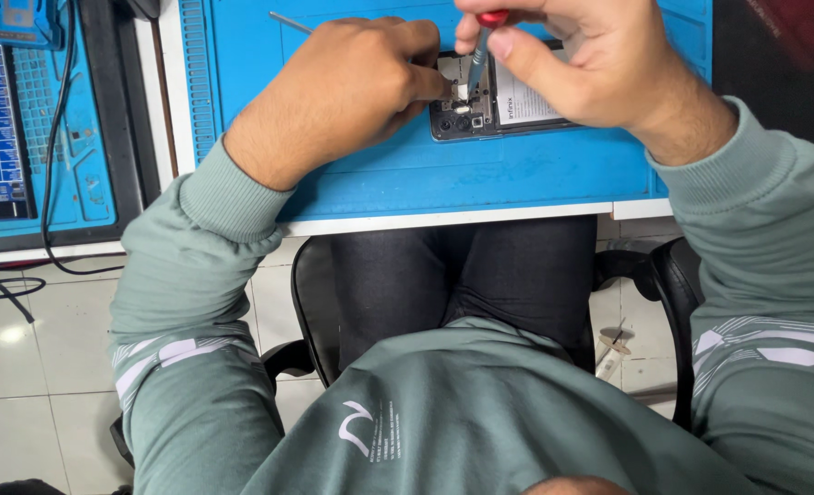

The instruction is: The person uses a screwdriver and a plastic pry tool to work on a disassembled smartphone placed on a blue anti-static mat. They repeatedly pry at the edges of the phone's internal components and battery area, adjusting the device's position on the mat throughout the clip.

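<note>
An opened phone [480, 119] with its back cover off lies on a blue work mat [407, 174]. Its circuit board and white-labelled battery show. My left hand [333, 96] rests on the mat at the phone's left end, fingertips pinched on a small part of the board. My right hand [562, 60] holds a red-handled screwdriver [480, 46] upright, its metal tip down on the board beside my left fingertips. Both hands cover much of the phone.
A thin metal tool [289, 22] lies on the mat at the back. A second blue mat [86, 165] with a black cable [54, 147] and a dark panel sits to the left. Below are my lap, a black chair [311, 302] and white floor tiles.
</note>
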